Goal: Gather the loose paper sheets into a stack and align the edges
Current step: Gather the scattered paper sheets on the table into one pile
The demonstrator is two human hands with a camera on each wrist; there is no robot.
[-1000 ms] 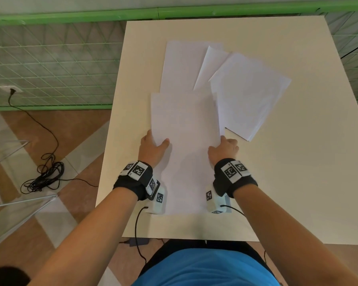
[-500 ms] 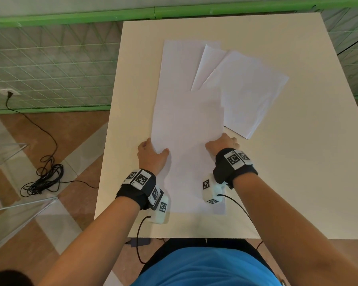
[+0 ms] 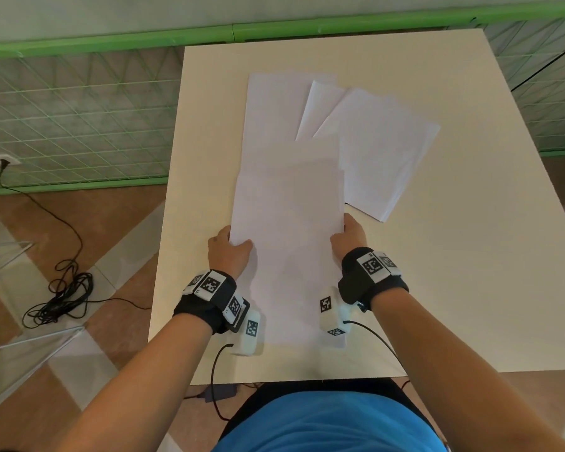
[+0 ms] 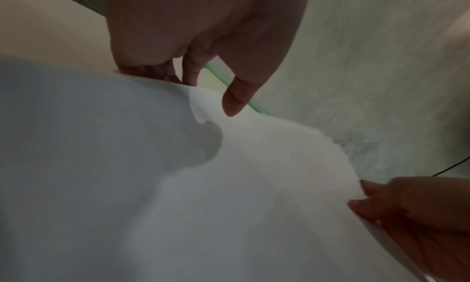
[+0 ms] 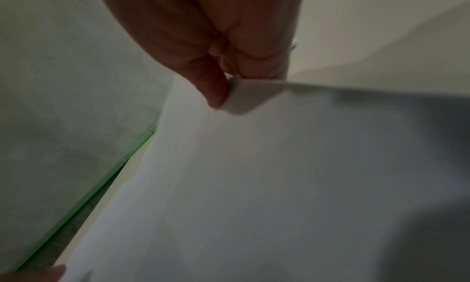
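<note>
A white paper sheet (image 3: 291,223) is held lifted above the near half of the cream table (image 3: 470,256). My left hand (image 3: 230,249) pinches its left edge, thumb on top and fingers under. My right hand (image 3: 348,238) pinches its right edge the same way. The left wrist view has the thumb (image 4: 236,99) pressing the sheet (image 4: 178,185). In the right wrist view the thumb (image 5: 213,89) lies on the sheet (image 5: 279,175). More white sheets lie flat beyond: one long sheet (image 3: 274,119) at the far left, and overlapping tilted sheets (image 3: 379,148) at the right.
The table's right part is bare cream surface. A green mesh fence (image 3: 79,119) stands behind and left of the table. A black cable (image 3: 59,288) lies coiled on the tiled floor at the left.
Both hands have carried the held sheet forward, so that it overlaps the far sheets more. The right hand moved from on top of the sheet to its right edge.
</note>
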